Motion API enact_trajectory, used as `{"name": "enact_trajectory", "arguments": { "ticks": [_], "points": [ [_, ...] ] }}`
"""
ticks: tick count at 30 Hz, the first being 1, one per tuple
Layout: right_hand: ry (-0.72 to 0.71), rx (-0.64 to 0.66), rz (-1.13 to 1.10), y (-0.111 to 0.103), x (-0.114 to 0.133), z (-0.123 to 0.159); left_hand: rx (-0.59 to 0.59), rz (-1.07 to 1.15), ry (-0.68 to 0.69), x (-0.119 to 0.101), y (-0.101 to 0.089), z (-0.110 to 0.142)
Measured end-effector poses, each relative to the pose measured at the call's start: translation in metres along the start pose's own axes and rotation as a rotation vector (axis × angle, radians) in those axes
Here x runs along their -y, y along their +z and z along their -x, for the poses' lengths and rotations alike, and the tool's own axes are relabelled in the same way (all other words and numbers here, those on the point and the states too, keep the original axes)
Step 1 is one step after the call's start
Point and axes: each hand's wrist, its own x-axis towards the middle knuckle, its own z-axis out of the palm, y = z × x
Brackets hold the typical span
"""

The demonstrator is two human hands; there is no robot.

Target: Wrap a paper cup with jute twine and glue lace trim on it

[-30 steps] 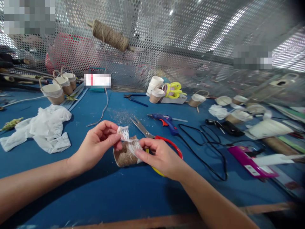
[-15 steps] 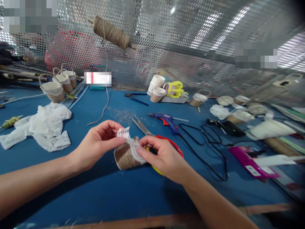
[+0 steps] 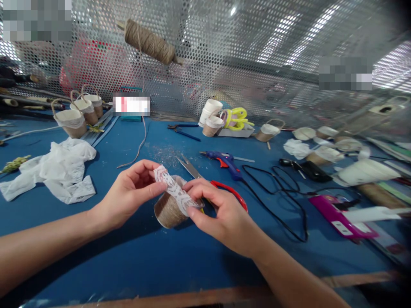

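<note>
A small twine-wrapped cup lies tilted on the blue table between my hands. A strip of white lace stretches across its rim end. My left hand pinches the lace's upper left end between thumb and fingers. Thumb and fingers of my right hand close on the lace at the cup's rim; its fingertips partly cover the rim. Just behind my right hand lie scissors with red and yellow handles, partly hidden by it.
A blue glue gun with a black cable lies beyond the scissors. Crumpled white lace is at left, near handled cups. Pliers lie at the back. A purple box sits right. A twine spool hangs above.
The lace end in my left hand, folded earlier, is now spread flat and drawn taut diagonally over the cup's rim. My right hand has shifted slightly along the rim.
</note>
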Motion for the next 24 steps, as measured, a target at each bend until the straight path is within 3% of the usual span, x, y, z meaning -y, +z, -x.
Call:
{"name": "enact_trajectory", "arguments": {
  "ticks": [24],
  "points": [
    [-0.221, 0.035, -0.004, 0.0012, -0.0025, 0.0046, -0.018, -0.260, 0.009, -0.0049, -0.0017, -0.0036]
  ]
}}
